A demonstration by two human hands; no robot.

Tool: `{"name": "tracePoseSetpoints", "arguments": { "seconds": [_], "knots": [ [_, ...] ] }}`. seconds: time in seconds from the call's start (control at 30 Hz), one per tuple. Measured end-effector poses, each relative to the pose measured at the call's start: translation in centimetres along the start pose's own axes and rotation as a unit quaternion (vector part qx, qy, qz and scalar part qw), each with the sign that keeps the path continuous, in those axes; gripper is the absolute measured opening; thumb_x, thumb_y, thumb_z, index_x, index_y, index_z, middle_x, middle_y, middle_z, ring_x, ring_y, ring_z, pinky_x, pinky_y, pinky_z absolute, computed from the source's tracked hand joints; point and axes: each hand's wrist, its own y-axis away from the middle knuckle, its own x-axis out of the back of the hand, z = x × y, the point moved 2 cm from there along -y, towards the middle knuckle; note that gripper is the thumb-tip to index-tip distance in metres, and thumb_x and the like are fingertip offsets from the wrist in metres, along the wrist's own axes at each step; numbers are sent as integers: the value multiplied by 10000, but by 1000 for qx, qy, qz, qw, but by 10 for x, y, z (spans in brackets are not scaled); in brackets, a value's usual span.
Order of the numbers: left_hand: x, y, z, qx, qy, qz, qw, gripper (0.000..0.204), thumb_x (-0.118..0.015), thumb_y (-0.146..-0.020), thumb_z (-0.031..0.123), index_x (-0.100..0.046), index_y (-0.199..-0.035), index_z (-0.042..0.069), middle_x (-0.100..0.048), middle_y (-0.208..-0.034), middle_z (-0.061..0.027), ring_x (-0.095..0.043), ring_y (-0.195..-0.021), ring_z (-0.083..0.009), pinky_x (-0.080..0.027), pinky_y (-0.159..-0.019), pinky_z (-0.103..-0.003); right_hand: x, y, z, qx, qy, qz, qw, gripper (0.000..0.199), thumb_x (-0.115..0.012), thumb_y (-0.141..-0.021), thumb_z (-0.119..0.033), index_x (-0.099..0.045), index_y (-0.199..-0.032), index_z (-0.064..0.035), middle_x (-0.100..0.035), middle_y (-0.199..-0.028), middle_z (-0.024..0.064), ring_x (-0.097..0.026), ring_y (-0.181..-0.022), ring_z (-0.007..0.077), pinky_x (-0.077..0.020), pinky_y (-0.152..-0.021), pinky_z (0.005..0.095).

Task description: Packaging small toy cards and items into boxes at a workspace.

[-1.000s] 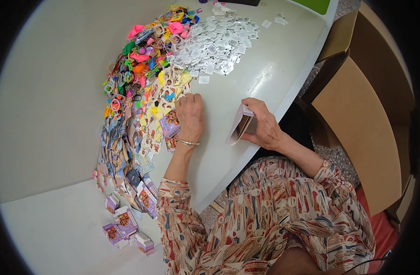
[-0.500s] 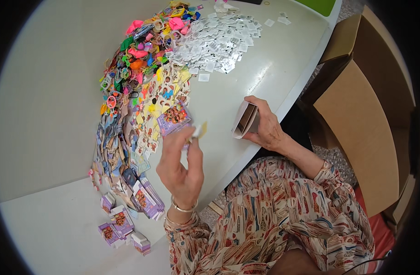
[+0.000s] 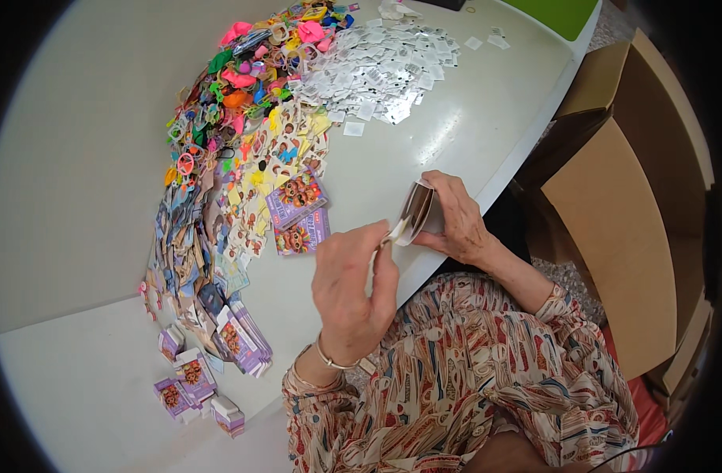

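My right hand point(image 3: 462, 225) grips an open-topped small carton point(image 3: 415, 211) near the table's front edge, its opening tilted toward my left hand. With thumb and forefinger pinched, my left hand point(image 3: 351, 285) holds a small pale card point(image 3: 395, 231) against the carton's mouth; the fingers partly cover it. To the left lie two purple cartons with a colourful picture, the upper one point(image 3: 298, 195) overlapping the lower one point(image 3: 302, 235). Beyond them spreads a heap of small printed cards point(image 3: 286, 146) in cream and yellow.
Small plastic toys point(image 3: 239, 79) and white sachets point(image 3: 381, 67) are heaped at the far side. Folded papers point(image 3: 184, 244) line the left. Stacked purple cartons point(image 3: 241, 339) and several loose ones point(image 3: 195, 377) sit nearer me. A large cardboard box point(image 3: 613, 229) stands at right.
My left hand has moved right, from beside the purple cartons to the mouth of the held carton, bringing the small card. My right hand keeps its grip on the carton.
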Motion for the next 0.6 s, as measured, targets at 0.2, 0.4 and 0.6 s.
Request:
{"name": "tracePoseSetpoints", "arguments": {
  "seconds": [0.2,0.4,0.6],
  "knots": [
    [-15,-8,-5,-31,-95,-21,995,361,-656,-761,-64,-589,-1114,-35,-624,-914,-129,-571,-795,-288,-450,-711,-352,0,-4,-4,-23,15,-12,1000,967,-872,-532,-160,-336,-1313,36,-512,-1204,198,-558,-1002,364,-521,-789,387],
    [-10,-21,-25,23,-32,-9,999,259,-641,-794,-55,-625,-1049,-11,-637,-914,-132,-597,-805,-266,-478,-713,-332,-1,-1,-4,-42,27,-17,999,919,-870,-561,-208,-364,-1285,42,-524,-1134,193,-568,-942,334,-518,-747,368],
    [-64,-70,-132,93,10,-46,995,157,-612,-845,76,-629,-959,-30,-633,-876,-180,-606,-804,-325,-482,-688,-408,3,3,2,-92,24,-16,995,924,-873,-587,-255,-360,-1286,63,-533,-1102,207,-578,-925,342,-517,-772,370]
  ]
}}
